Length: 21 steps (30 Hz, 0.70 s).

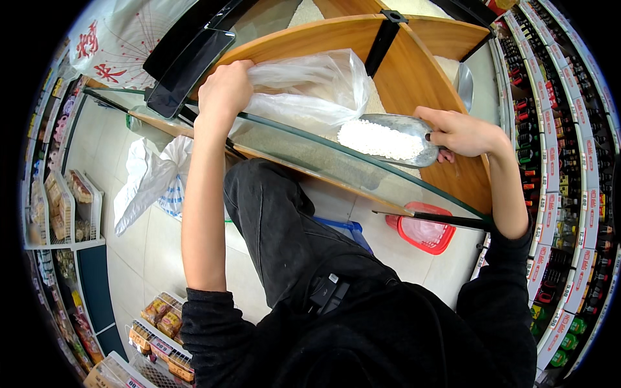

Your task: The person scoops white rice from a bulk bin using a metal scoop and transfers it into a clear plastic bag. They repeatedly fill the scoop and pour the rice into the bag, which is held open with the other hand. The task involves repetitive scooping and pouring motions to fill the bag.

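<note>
My right hand (pixel 458 133) grips the handle of a metal scoop (pixel 421 157) heaped with white rice (pixel 378 139). The scoop's tip meets the mouth of a clear plastic bag (pixel 310 104). Pinched in my left hand (pixel 225 92) is the bag's other side, and its opening is spread wide. Bag and scoop are above a wooden bin (pixel 402 87) fronted by a glass panel (pixel 339 153). Loose grain (pixel 377 104) lies in the bin beneath them. Whether any rice is inside the bag, I cannot tell.
A black phone-like panel (pixel 191 72) stands beside my left hand. Another metal scoop (pixel 465 87) rests in the neighbouring bin. A red plastic basket (pixel 436 242) and a white sack (pixel 145 179) sit on the floor. Shelves of bottles (pixel 526 128) line the right; bread racks (pixel 165 315) stand lower left.
</note>
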Available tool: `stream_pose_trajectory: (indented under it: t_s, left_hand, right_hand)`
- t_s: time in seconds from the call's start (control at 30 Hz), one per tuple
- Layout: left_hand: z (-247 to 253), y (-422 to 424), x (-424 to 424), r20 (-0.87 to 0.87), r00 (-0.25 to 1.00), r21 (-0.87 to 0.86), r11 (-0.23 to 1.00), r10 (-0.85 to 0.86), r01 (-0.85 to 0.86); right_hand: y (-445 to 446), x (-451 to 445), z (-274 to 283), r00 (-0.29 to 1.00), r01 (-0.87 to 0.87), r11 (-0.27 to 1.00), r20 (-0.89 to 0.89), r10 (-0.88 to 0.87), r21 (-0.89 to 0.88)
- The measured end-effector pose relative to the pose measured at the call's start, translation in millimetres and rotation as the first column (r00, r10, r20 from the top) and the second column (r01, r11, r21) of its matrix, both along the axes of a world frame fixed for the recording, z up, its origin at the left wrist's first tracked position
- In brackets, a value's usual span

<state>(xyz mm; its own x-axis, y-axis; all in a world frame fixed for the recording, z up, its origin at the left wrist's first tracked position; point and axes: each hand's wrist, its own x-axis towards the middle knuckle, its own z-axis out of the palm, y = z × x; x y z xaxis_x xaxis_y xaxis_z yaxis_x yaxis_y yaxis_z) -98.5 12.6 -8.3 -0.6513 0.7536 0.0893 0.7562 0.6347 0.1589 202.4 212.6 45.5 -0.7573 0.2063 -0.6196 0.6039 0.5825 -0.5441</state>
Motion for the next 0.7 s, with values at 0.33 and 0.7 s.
stream_pose_trajectory:
  t_s: [0.33,0.7]
  left_hand:
    - [1,-1,1,-0.040,0.994,0.110,0.989,0.103,-0.098]
    - [6,-2,5,0.035,0.997,0.057,0.996,-0.065,0.063]
  right_hand:
    - [6,13,22,0.993,0.114,0.993,0.020,-0.115,0.023]
    - [2,-1,17,0.920,0.269,0.962,-0.306,-0.244,0.041]
